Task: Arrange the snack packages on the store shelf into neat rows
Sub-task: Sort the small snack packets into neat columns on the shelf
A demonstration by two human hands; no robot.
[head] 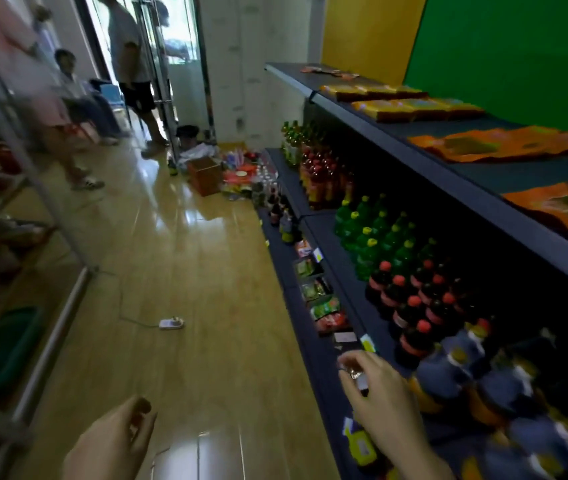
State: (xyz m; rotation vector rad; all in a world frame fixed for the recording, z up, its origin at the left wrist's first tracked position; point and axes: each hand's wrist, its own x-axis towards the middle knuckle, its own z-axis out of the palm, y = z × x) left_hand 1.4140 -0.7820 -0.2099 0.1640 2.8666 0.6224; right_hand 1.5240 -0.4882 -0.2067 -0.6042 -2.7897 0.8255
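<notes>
Orange snack packages (504, 145) and yellow ones (414, 109) lie flat on the top shelf (397, 140) at the right. Small snack packets (324, 306) stand in a row on a lower shelf ledge. My right hand (379, 396) hovers at the front edge of the bottle shelf, fingers loosely curled; something small and shiny shows at its fingertips, too blurred to name. My left hand (113, 441) is low over the floor, fingers curled, with nothing visible in it.
Green, red-capped and blue-wrapped bottles (397, 271) fill the middle shelf. A white power strip (171, 323) lies on the wooden floor. A box and loose goods (206, 174) sit at the aisle's end. Several people (130, 64) are near the door. A metal rack (33, 237) lines the left.
</notes>
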